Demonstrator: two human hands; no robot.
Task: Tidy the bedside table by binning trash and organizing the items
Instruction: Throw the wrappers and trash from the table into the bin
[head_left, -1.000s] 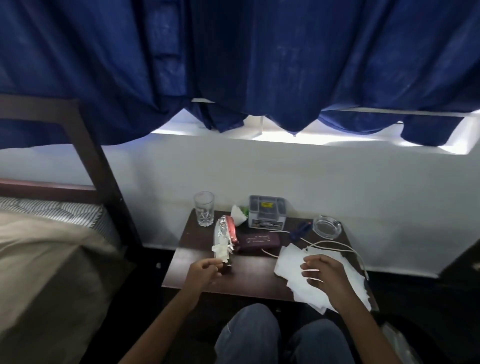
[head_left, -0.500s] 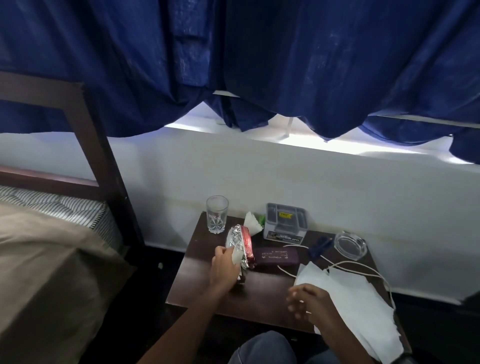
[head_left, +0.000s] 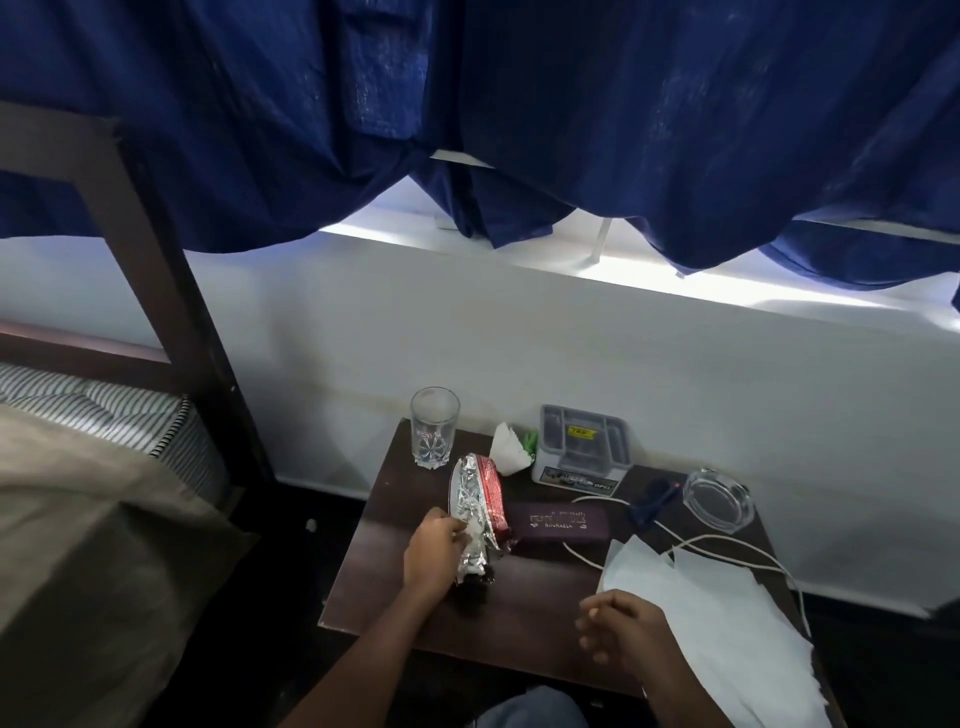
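Foil wrapper pinched in left hand, fingertips hidden; right hand blurred, loosely open.

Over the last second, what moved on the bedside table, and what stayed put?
The left hand reached forward to the foil wrapper and now pinches its edge. The right hand lifted off the white papers and drew back toward the person, loosely curled, holding nothing. The glass, purple case, grey box and ashtray stayed put.

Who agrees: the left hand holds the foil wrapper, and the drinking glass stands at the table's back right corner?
Not quite. The head view shows the drinking glass at the table's back left corner, not the right. The left hand does hold the foil wrapper.
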